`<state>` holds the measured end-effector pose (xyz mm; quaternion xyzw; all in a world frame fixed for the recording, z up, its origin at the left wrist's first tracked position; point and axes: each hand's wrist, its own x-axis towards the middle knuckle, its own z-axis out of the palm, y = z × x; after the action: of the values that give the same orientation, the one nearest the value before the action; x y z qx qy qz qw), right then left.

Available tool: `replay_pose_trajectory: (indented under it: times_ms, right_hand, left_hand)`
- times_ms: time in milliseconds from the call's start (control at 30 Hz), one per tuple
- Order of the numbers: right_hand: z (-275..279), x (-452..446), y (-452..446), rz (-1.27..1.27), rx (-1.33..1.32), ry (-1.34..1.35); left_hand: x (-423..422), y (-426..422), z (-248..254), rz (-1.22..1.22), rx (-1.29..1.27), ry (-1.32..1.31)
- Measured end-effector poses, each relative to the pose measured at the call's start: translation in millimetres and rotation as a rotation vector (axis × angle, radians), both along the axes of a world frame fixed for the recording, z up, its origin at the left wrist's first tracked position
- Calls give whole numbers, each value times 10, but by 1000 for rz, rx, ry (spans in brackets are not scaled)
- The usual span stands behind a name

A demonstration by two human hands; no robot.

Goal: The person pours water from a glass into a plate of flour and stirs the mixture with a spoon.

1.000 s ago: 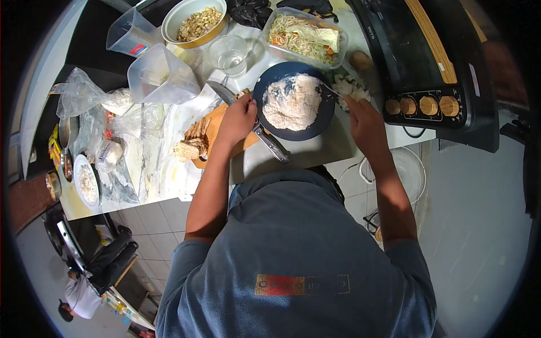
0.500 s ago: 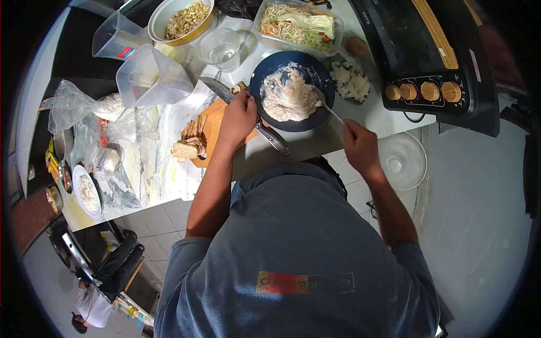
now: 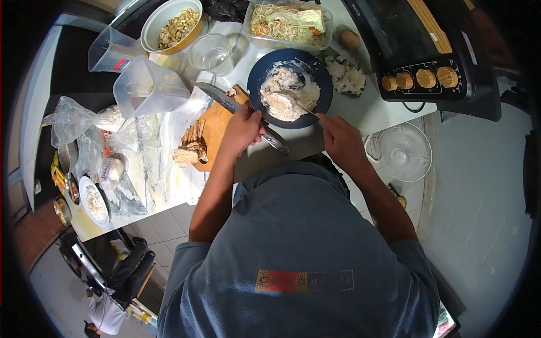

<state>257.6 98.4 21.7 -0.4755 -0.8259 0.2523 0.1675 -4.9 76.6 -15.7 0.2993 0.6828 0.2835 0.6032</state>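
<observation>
A dark blue bowl [image 3: 326, 84] holds a thick, pale, sticky mixture [image 3: 284, 98]. My right hand [image 3: 342, 143] is closed around the handle of a spoon [image 3: 309, 112], whose head is down in the mixture. At the bowl's near left rim is my left hand [image 3: 242, 130], its fingers curled with the thumb against the rim. Beneath that hand a large knife [image 3: 275, 141] lies slantwise, its blade over a wooden cutting board [image 3: 217, 127]. Browned sliced pieces [image 3: 191, 147] rest on the board's left side.
Behind the bowl stand a container of shredded vegetables [image 3: 288, 25], a clear cup [image 3: 211, 53] and a pot of diced food [image 3: 172, 28]. White chunks [image 3: 345, 76] and a black oven [image 3: 422, 62] are to the right. Plastic pitchers [image 3: 149, 87] and bags [image 3: 76, 121] stand left.
My right hand has moved left and nearer the bowl with the spoon, reshaping the mixture. My left hand has slid down along the rim toward me. The view has shifted slightly.
</observation>
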Motion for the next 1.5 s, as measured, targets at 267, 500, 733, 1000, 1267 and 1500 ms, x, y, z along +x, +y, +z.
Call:
replay_pose_trajectory:
  times_ms: [267, 500, 733, 1000, 1267, 1500]
  right_hand:
    - [134, 53, 151, -45, 158, -68]
    - [-231, -52, 521, -105, 241, -92]
    - [80, 57, 395, 146, 134, -70]
    - [182, 160, 600, 23, 230, -154]
    - [-71, 304, 177, -74, 99, -121]
    - [-158, -26, -38, -335, -274, 249]
  left_hand:
    - [-114, 579, -44, -118, 374, 876]
    - [-212, 601, -178, -264, 425, 975]
    - [-158, 208, -69, -106, 286, 884]
    - [-127, 97, 18, -41, 153, 649]
    - [-57, 91, -150, -29, 152, 536]
    - [-68, 38, -96, -118, -172, 101]
